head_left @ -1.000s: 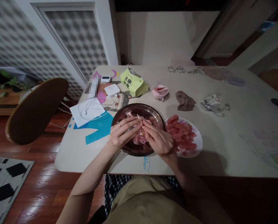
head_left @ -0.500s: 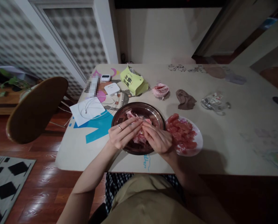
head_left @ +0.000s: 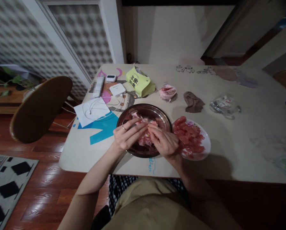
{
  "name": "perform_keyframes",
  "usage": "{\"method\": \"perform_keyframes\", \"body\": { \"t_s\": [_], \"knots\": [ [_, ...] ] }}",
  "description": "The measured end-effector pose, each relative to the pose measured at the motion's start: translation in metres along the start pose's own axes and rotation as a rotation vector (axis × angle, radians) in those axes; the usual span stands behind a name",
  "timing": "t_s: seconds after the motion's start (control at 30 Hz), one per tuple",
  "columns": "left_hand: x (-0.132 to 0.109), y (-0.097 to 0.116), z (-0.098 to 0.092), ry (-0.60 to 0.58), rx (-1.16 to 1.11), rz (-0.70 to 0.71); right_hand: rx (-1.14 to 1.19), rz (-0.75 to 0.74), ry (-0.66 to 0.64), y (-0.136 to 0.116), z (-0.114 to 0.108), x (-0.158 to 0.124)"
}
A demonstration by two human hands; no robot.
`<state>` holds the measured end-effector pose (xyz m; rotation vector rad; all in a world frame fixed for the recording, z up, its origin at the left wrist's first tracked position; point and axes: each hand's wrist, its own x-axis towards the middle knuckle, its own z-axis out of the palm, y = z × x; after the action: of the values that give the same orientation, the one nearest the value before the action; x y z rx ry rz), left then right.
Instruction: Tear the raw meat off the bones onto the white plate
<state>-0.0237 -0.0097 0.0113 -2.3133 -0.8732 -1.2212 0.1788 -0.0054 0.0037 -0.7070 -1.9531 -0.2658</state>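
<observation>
My left hand (head_left: 128, 133) and my right hand (head_left: 165, 139) meet at the fingertips above a dark, shiny round bowl (head_left: 168, 123). Between them they pinch a small pinkish piece that looks like pomelo, mostly hidden by the fingers. The left fingers are long and bent inward, with a ring on one; the right fingers are curled. Pale pink scraps (head_left: 145, 140) resembling peel and membrane lie in the bowl. Close to my right hand, a white plate (head_left: 207, 148) carries a heap of red pomelo flesh (head_left: 188, 137).
Behind the bowl are a yellow-green bag (head_left: 139, 81), a pink-skinned pomelo part (head_left: 167, 92) and a crumpled brown cloth (head_left: 194, 103). A clear glass mug (head_left: 223, 105) lies to the right. Leftward are white paper (head_left: 91, 111), a cable and a small white box (head_left: 117, 89). A chair (head_left: 41, 110) stands left.
The view has shifted slightly, moving the whole table a little rightward in the picture. Both hands keep nearly the same pinch over the bowl; the left fingers have spread slightly.
</observation>
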Motion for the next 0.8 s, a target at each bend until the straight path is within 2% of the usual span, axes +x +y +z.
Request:
{"method": "perform_keyframes", "body": {
  "t_s": [0.27,0.43,0.8],
  "knots": [
    [-0.006,0.003,0.003,0.056,-0.025,-0.079,0.038,-0.030,-0.002,-0.001,0.002,-0.006],
    [0.001,0.005,0.007,0.135,-0.129,-0.116,0.043,-0.049,-0.017,0.001,0.003,-0.009],
    [0.009,0.010,0.012,0.179,-0.279,-0.232,0.023,-0.068,-0.003,0.005,0.000,-0.010]
  ]
}}
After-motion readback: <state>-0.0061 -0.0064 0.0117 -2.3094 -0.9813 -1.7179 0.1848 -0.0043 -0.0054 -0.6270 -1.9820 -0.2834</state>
